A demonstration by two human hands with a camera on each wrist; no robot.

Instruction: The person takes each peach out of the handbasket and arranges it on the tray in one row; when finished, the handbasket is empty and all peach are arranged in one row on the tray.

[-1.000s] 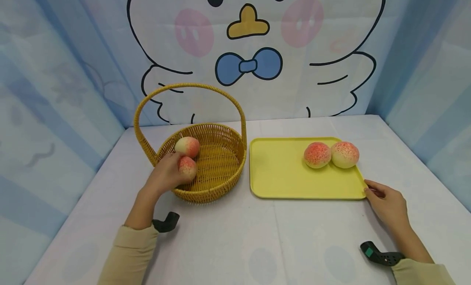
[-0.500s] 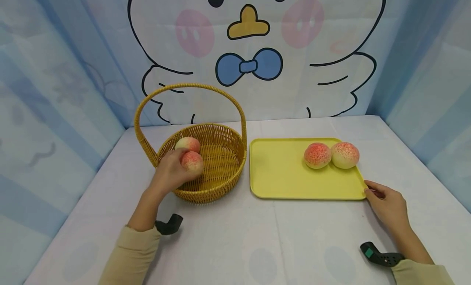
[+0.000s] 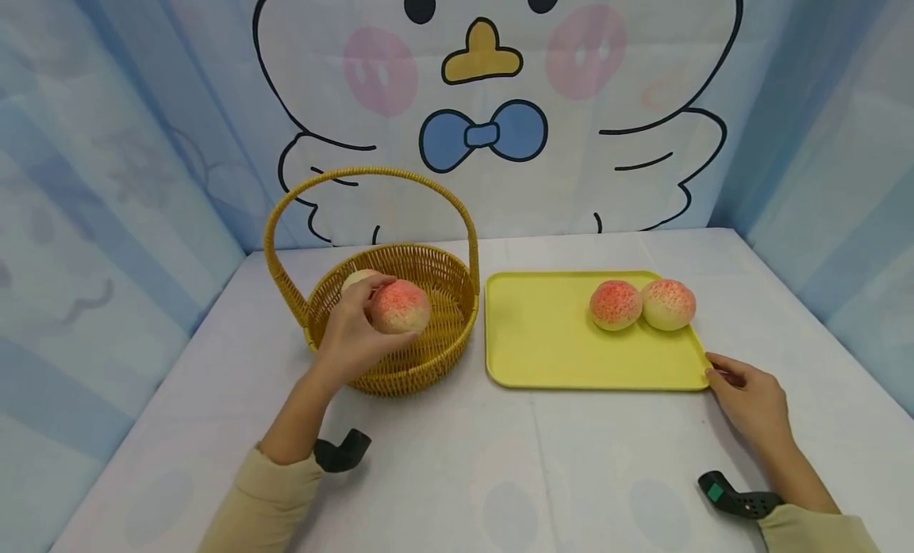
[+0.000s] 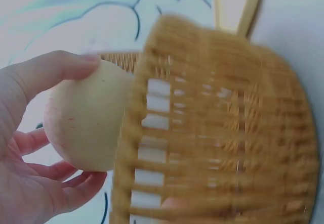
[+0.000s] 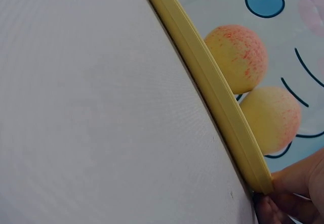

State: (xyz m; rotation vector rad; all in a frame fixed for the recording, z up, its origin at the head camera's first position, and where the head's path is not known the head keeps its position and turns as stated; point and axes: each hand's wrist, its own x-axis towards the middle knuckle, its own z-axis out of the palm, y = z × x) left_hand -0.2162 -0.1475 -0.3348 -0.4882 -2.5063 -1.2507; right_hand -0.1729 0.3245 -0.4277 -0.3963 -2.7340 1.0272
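– At the near right, what to watch?

– Right grip, nearly closed, pinching a corner of the yellow tray between thumb and fingers. With a sudden tug or tilt, probably a slide or a rolling load.

– Farther in, on the left?

– Left grip, curled about a peach, spread no wider than the fruit. Held over the basket; whether touching the rim, hard to tell.

– Main danger?

– A drop, from too slack a hold on so round a shape. Also a snag on the arched handle, from too low a sweep sideways.

– And the tray's load?

– A touching pair of peaches, near the far right corner; liable to roll off onto the table after a jolt.

– Deepest in?

– Another peach inside the basket, partly hidden by the left grip; easily knocked by a stray knuckle.
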